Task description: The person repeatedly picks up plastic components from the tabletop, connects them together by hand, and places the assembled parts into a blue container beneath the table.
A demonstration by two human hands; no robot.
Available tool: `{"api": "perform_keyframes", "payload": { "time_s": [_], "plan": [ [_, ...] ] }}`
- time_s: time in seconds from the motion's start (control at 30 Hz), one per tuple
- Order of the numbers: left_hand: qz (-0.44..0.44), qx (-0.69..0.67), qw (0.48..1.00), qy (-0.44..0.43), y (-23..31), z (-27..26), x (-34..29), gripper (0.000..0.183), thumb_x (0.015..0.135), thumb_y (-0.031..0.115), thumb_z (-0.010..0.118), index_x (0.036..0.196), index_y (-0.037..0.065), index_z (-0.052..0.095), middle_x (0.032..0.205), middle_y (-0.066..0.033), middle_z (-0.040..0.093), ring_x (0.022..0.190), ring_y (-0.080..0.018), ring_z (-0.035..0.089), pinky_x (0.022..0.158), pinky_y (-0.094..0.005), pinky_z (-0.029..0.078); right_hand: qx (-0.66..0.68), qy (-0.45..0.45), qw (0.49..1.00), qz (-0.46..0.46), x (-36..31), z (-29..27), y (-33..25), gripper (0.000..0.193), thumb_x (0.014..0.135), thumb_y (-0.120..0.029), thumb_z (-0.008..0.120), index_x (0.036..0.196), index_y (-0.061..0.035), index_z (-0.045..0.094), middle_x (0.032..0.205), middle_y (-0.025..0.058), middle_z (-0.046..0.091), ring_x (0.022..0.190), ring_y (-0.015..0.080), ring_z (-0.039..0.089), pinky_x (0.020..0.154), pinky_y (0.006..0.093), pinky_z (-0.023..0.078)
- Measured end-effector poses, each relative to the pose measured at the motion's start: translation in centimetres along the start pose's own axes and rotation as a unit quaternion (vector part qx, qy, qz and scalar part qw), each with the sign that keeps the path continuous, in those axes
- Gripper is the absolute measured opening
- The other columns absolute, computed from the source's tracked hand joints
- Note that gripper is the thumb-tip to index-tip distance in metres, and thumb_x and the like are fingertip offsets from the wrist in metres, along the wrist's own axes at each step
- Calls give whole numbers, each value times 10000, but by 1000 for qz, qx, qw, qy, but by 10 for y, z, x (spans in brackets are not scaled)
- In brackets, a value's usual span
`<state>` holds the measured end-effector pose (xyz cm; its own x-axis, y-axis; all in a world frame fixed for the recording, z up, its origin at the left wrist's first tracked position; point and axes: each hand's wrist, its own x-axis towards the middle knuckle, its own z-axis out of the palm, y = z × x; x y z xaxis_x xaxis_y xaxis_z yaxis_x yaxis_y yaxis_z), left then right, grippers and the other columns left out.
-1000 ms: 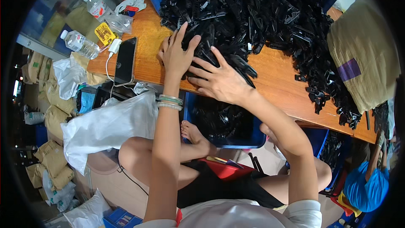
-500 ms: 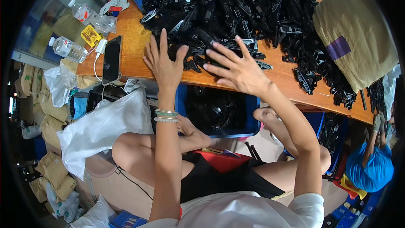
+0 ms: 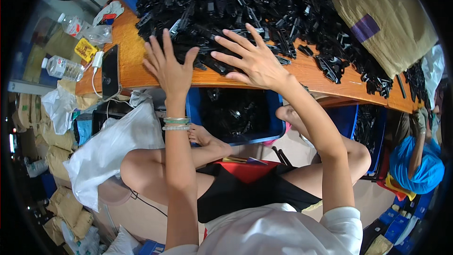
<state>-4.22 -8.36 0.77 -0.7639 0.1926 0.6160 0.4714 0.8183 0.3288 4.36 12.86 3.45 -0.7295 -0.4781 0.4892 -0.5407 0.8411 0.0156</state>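
Note:
A large heap of small black plastic parts [image 3: 222, 0] covers the wooden table [image 3: 131, 63]. At its near edge my left hand [image 3: 173, 73] hovers or rests with fingers spread and nothing in its grasp. My right hand [image 3: 262, 68] is likewise spread at the heap's near edge, fingers pointing left and away from me. A few loose black parts lie between the two hands. Whether the fingertips touch the parts is hard to make out. Below the table edge, between my legs, stands a blue bin [image 3: 257, 140] with more black parts inside.
A phone [image 3: 111, 72] with a white cable lies left, beside plastic bottles [image 3: 63, 68] and a yellow item [image 3: 86, 49]. A tan sack [image 3: 384, 19] stands right. A white bag [image 3: 113, 148] hangs below left. Another person in blue [image 3: 415, 163] sits far right.
The whole view has shifted, so the table and things on it appear further left and higher. Both hands stay spread at the heap's near edge; the parts between them lie slightly differently.

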Motion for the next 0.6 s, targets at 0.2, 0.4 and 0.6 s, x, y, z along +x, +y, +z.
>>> {"api": "perform_keyframes", "payload": {
  "time_s": [0.2,0.4,0.6],
  "plan": [
    [87,-70,991,74,10,3,-24,817,856,631,507,1447,93,335,1484,-216,293,1395,-408,199,1085,-604,131,95,66,993,-30,1,11,16,480,916,-460,494,1315,-195,532,1362,116,492,1327,281,385,1111,480,257],
    [58,-87,991,78,13,3,-15,799,874,600,506,1440,65,329,1467,-212,321,1379,-398,237,1096,-557,159,78,136,987,-46,3,14,20,458,901,-458,530,1266,-185,578,1307,104,536,1302,262,418,1079,452,303],
    [59,-80,991,91,8,8,-14,782,876,603,501,1431,74,348,1441,-201,361,1354,-394,278,1092,-544,171,59,151,985,-55,3,18,23,450,893,-449,548,1252,-182,592,1279,95,562,1288,249,438,1069,431,328]
  ]
}}
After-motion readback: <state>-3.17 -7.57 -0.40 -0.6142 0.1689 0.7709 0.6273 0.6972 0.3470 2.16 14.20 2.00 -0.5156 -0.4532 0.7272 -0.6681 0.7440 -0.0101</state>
